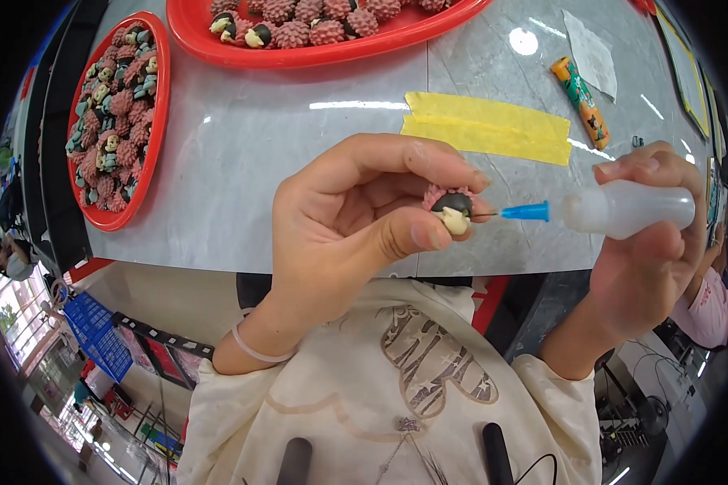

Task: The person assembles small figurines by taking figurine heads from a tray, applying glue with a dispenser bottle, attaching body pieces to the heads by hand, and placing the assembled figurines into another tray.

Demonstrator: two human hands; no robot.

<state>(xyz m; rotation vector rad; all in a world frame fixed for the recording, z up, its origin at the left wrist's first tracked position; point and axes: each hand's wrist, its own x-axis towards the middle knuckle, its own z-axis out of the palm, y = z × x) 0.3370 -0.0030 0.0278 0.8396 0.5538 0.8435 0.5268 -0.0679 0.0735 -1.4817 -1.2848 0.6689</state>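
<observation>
Between the thumb and fingers of my left hand (340, 210) is a small figurine (451, 208) with a pink bumpy back, a dark band and a cream face. My right hand (647, 242) grips a translucent white squeeze bottle (631, 208), laid sideways with its tip toward the figurine. A blue needle tip (527, 212) is fitted at the bottle's end, and its thin needle reaches the figurine's dark and cream side. Whether the needle touches the surface is too fine to tell.
At the left stands a red oval tray (163, 105) heaped with similar figurines; another red tray (299, 61) holds more at the back. Yellow tape (487, 128) is stuck to the grey table (243, 178). An orange and green tube (581, 103) lies beside a white tissue (592, 56). Another person's pink sleeve (708, 311) shows far right.
</observation>
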